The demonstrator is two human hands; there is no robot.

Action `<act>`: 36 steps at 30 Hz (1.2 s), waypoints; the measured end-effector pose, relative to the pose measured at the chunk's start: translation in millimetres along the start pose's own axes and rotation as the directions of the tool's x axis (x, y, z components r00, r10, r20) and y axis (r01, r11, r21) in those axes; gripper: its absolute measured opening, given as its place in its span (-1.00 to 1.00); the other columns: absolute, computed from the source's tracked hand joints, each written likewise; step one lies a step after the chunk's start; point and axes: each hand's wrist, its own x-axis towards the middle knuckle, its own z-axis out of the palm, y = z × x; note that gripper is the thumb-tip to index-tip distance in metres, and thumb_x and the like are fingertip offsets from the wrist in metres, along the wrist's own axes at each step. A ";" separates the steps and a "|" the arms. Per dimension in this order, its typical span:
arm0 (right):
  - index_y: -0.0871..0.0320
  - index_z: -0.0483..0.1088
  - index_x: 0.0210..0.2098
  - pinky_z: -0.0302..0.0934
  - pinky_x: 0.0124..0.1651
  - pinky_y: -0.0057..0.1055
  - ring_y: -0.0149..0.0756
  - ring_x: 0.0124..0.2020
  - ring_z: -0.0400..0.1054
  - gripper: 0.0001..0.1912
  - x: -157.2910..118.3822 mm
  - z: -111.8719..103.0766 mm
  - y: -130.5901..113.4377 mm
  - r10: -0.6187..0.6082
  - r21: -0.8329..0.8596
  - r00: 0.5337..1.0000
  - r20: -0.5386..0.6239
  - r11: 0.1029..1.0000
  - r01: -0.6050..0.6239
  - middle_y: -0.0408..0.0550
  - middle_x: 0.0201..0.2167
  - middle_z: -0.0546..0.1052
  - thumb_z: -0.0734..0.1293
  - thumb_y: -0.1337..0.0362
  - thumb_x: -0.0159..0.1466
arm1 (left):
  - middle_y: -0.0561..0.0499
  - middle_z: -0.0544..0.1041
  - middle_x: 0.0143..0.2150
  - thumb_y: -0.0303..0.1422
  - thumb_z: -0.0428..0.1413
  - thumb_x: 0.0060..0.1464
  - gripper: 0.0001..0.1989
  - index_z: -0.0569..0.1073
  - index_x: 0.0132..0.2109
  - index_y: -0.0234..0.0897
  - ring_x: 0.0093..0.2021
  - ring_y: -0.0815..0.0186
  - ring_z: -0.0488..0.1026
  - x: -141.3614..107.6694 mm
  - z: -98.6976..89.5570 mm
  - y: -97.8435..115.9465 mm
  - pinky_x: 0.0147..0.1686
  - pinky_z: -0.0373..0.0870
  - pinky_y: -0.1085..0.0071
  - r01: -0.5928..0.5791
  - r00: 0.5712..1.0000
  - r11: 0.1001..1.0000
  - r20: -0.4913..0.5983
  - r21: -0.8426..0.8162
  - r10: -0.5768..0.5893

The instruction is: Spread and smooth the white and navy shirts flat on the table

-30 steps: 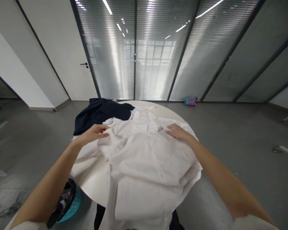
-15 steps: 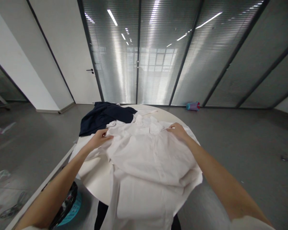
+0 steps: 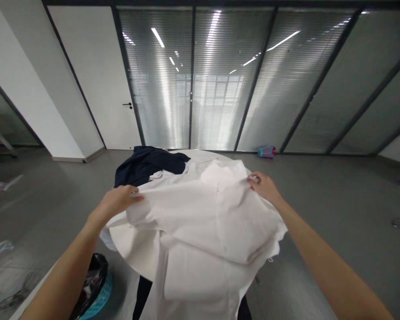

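A white button-front shirt [image 3: 200, 222] is spread over a round cream table [image 3: 133, 249], its lower part hanging over the near edge. My left hand [image 3: 122, 198] pinches the shirt's left shoulder area. On the other side, my right hand [image 3: 262, 184] grips the fabric beside the collar. Between the two hands the cloth is pulled fairly taut, with the collar near the far side. Folds lie across the shirt's middle.
Dark navy cloth [image 3: 150, 164] lies at the table's far left. A blue basket [image 3: 102, 295] with a black liner stands on the floor at lower left. A small blue and pink object [image 3: 266, 152] rests by the glass wall.
My hands have moved farther apart, the left one leftward and the right one rightward. The shirt's upper part is stretched wider, and its collar stands out more.
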 end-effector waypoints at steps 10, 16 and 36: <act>0.27 0.49 -0.12 0.31 -0.24 -0.35 -0.13 -0.33 0.55 -0.58 21.9 52.2 -27.4 0.123 -0.318 0.897 0.425 0.948 0.021 0.19 -0.26 0.62 0.32 0.02 0.28 | -0.29 0.55 0.05 -0.11 0.19 0.12 -0.60 0.56 0.00 -0.27 0.08 -0.07 0.45 49.7 37.6 85.9 0.08 0.26 0.13 -0.276 0.956 0.959 0.119 0.069 0.266; 0.28 0.49 -0.21 0.29 -0.18 -0.30 -0.03 -0.18 0.52 -0.60 44.0 75.8 -37.6 0.196 -0.412 0.897 0.396 0.911 -0.017 0.24 -0.23 0.59 0.36 0.01 0.26 | -0.27 0.61 -0.09 0.08 0.20 0.01 -0.44 0.57 -0.08 -0.34 -0.07 -0.03 0.55 107.6 83.1 124.0 -0.07 0.39 0.24 -0.173 0.954 0.983 0.238 -0.056 0.181; 0.12 0.20 0.11 0.18 -0.22 -0.32 -0.03 -0.16 0.49 -0.64 46.6 48.3 -74.4 -0.159 -0.484 0.987 -0.003 0.864 0.138 0.15 -0.11 0.58 -0.01 0.09 0.50 | 0.03 0.54 -0.31 -0.21 0.06 0.21 -0.75 0.51 -0.28 -0.28 -0.25 0.27 0.45 140.0 74.8 131.1 -0.28 0.23 0.43 -0.378 0.920 0.852 -0.045 -0.362 0.389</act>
